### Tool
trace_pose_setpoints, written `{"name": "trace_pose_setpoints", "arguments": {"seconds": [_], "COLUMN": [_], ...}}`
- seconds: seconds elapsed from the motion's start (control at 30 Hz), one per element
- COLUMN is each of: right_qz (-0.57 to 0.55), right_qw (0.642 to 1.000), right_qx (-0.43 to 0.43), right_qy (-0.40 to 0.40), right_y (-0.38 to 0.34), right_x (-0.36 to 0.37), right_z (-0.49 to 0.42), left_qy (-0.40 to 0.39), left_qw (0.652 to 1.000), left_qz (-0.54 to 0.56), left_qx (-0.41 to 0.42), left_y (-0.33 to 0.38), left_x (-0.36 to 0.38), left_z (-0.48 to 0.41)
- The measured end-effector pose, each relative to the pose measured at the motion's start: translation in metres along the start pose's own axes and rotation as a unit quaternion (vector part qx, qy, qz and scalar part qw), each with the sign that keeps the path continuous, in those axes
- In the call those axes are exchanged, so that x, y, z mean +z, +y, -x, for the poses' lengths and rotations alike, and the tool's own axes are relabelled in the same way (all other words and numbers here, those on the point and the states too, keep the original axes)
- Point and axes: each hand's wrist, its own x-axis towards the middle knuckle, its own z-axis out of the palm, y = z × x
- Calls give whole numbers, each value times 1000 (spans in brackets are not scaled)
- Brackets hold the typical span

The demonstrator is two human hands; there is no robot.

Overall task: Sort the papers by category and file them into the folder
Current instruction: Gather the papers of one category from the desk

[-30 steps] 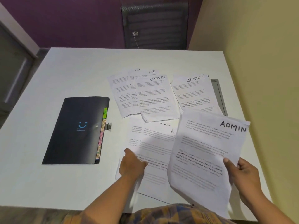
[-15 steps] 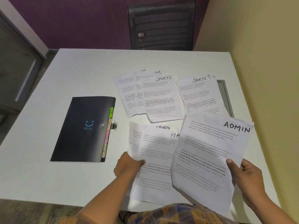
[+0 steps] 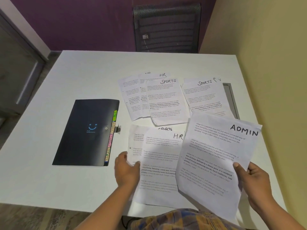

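Left hand (image 3: pixel 127 170) has slid to the HR sheet (image 3: pixel 159 160)'s nine-o'clock edge (blur hides its fingers); right hand (image 3: pixel 254 181) still pinches the ADMIN sheet (image 3: pixel 214 156), so the job looks to be at sorting, not filing.

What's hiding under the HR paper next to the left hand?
A sheet marked SPORTS peeks out above the HR paper, and another sheet's edge shows on its left. The rest is covered, and the ADMIN paper hides the right side.

The HR sheet (image 3: pixel 159 163) hides a SPORTS sheet (image 3: pixel 165 129) except its label, and the left hand (image 3: pixel 127 170) is blurred.
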Motion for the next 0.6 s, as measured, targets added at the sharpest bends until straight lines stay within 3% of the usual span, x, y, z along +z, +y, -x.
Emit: {"name": "trace_pose_setpoints", "arguments": {"seconds": [0.07, 0.13, 0.27, 0.33, 0.37, 0.43, 0.5, 0.6], "right_qz": [-5, 4, -20, -78, -77, -47, -23, 127], "right_qw": [1000, 1000, 991, 991, 990, 989, 987, 989], "right_qx": [4, 9, 56, 61, 60, 63, 69, 50], "right_qy": [-1, -19, -116, -87, -105, -124, -145, -51], "right_y": [-4, -10, -27, -31, -33, -34, -28, 6], "right_x": [6, 18, 48, 12, 17, 22, 32, 25], "right_z": [-2, 0, -4, -14, -18, -26, -34, -52], "left_qy": [23, -30, -245, -405, -429, -420, -345, -257], "left_qw": [998, 992, 956, 898, 886, 890, 922, 949], "left_qz": [15, 70, 146, 133, 128, 121, 124, 148], "left_qx": [63, 104, 74, 112, 122, 130, 123, 102], "left_y": [13, 26, 66, 107, 108, 106, 90, 75], "left_x": [-1, -2, -4, 25, 23, 18, 11, 3], "left_z": [4, 2, 8, 36, 37, 38, 30, 25]}}
